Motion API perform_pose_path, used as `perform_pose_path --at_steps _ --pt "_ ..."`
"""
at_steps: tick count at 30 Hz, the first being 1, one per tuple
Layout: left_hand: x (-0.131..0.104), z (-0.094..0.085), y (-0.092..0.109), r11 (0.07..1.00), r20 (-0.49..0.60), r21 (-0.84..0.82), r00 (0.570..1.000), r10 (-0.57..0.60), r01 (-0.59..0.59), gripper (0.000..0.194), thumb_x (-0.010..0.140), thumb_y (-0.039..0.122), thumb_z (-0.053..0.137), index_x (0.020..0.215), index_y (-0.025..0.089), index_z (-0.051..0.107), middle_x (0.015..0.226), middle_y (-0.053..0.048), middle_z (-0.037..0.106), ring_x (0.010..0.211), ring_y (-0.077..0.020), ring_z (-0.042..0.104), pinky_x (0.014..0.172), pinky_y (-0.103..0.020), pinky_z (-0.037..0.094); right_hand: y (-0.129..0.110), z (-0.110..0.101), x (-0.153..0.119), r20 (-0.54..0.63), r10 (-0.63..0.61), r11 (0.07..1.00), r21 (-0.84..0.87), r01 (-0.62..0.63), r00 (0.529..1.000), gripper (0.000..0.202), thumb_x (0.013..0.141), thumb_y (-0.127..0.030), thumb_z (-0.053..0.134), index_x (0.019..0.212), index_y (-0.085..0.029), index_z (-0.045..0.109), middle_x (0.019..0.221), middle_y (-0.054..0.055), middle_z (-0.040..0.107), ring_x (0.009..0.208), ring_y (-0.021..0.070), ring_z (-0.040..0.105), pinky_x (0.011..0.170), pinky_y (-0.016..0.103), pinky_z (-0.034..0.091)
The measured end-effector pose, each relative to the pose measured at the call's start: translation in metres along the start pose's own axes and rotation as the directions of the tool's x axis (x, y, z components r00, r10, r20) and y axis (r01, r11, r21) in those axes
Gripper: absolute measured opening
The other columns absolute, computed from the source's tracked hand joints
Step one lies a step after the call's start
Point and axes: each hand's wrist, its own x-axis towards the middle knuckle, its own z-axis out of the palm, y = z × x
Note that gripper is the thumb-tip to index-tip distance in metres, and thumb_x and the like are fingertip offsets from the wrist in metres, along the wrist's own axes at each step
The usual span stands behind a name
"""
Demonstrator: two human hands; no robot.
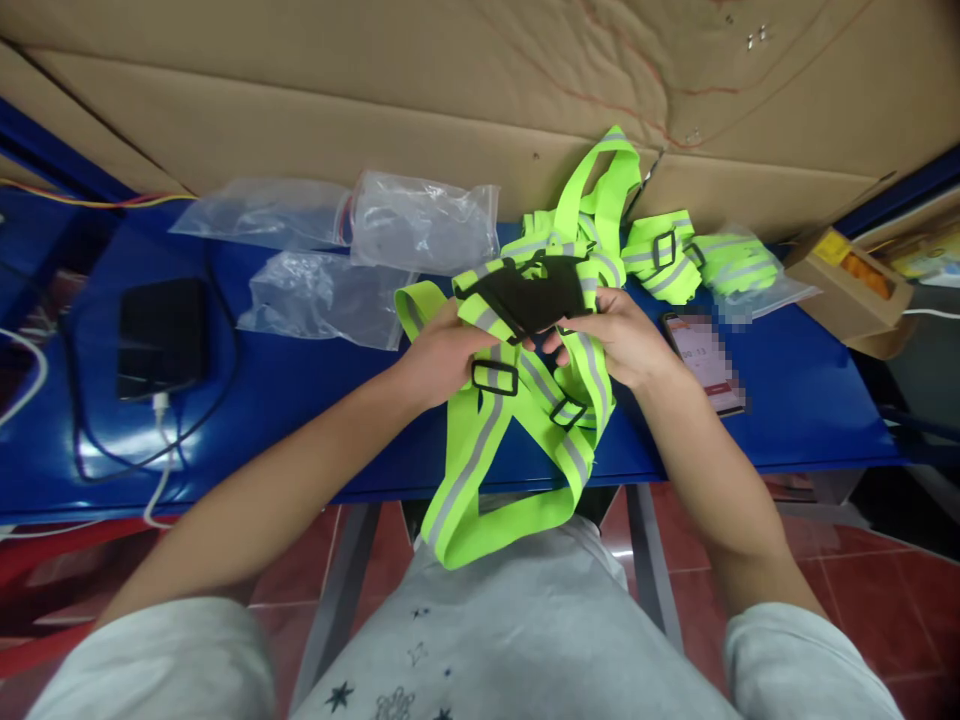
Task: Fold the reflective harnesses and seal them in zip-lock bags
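A neon-yellow reflective strap harness [469, 465] with grey stripes, black buckles and a black patch [536, 298] is held over the front of the blue table. My left hand [442, 358] grips its left side, with the fingers partly hidden under the straps. On the other side, my right hand [619, 338] is closed on the straps beside the black patch. A long loop of strap hangs past the table's front edge. More yellow straps [600, 195] are heaped just behind the patch.
Clear plastic bags [424, 220] lie at the back left. A black device [161, 338] with cables is at the left. Rolled straps [664, 258], a bagged roll [739, 265], a phone [705, 362] and a cardboard box [851, 290] are at the right. Cardboard [300, 120] lines the back.
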Motion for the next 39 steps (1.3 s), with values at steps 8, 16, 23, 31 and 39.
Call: perform_pose_path --at_steps 8,16,23,31,39 --pt "0.0 0.009 -0.014 0.963 -0.101 0.217 0.977 0.187 -0.161 0.033 0.081 0.043 0.091 0.103 0.022 0.08 0.101 -0.003 0.08 0.098 -0.0205 0.074 0.096 -0.032 0.059 0.009 0.023 -0.009 0.02 -0.247 0.876 -0.423 0.232 0.969 0.044 0.093 -0.064 0.072 0.079 -0.023 0.064 0.068 -0.001 0.068 0.065 0.0179 0.064 0.07 0.033 0.057" --pt "0.002 0.001 -0.017 0.99 -0.046 -0.046 0.99 -0.133 0.131 0.038 0.077 0.041 0.094 0.101 0.015 0.082 0.109 -0.01 0.082 0.099 -0.0232 0.078 0.096 -0.035 0.062 0.017 0.012 -0.008 0.278 -0.279 0.514 -0.765 0.388 0.919 0.051 0.108 -0.067 0.038 0.095 -0.023 0.061 0.083 0.003 0.062 0.073 0.0184 0.057 0.077 0.034 0.049" --pt "0.001 0.004 -0.014 0.998 -0.141 0.046 0.989 0.049 -0.043 0.035 0.072 0.038 0.096 0.097 0.018 0.081 0.11 -0.005 0.082 0.104 -0.0242 0.077 0.099 -0.037 0.06 -0.009 0.0 -0.019 0.217 -0.582 0.246 -0.872 0.424 0.784 0.043 0.092 -0.064 0.073 0.107 -0.023 0.075 0.112 0.01 0.076 0.103 0.0288 0.069 0.102 0.043 0.05" --pt "-0.009 0.006 -0.021 0.962 -0.119 0.271 0.991 0.06 -0.026 0.055 0.061 0.037 0.101 0.106 0.019 0.077 0.104 -0.004 0.08 0.106 -0.0265 0.074 0.1 -0.039 0.058 -0.008 0.007 -0.017 0.286 -0.372 0.691 -0.549 0.47 0.883 0.066 0.097 -0.075 0.058 0.136 -0.024 0.071 0.135 0.008 0.073 0.128 0.0279 0.068 0.111 0.04 0.053" --pt "-0.006 0.002 -0.022 0.99 -0.041 0.12 0.996 -0.076 0.081 0.061 0.057 0.029 0.102 0.112 0.019 0.077 0.11 -0.004 0.08 0.104 -0.024 0.074 0.1 -0.04 0.058 -0.01 0.002 -0.015 0.146 -0.322 0.81 -0.47 0.352 0.936 0.05 0.069 -0.054 0.096 0.102 -0.023 0.075 0.102 0.001 0.078 0.09 0.0208 0.073 0.079 0.034 0.063"
